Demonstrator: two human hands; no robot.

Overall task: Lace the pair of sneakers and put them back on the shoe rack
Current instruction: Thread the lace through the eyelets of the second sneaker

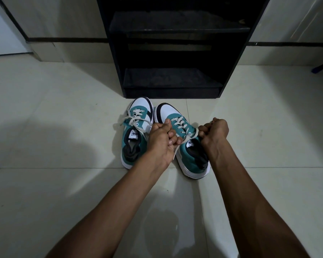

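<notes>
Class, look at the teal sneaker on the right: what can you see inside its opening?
Inside the right sneaker there is a dark lining and a white tongue label. The insole and toe area cannot be seen; the right hand and its wrist cover part of the opening.

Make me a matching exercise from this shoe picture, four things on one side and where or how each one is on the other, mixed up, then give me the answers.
Column one:
1. left sneaker
2. right sneaker
3. shoe rack
4. left hand

Column two:
A. black, standing against the wall, shelves bare
B. laces pulled out to both sides by the hands
C. closed on a lace end, between the two sneakers
D. laces already tied, nobody touching it

Pairs: 1-D, 2-B, 3-A, 4-C. The right hand grips the other lace end of the right sneaker.
</notes>
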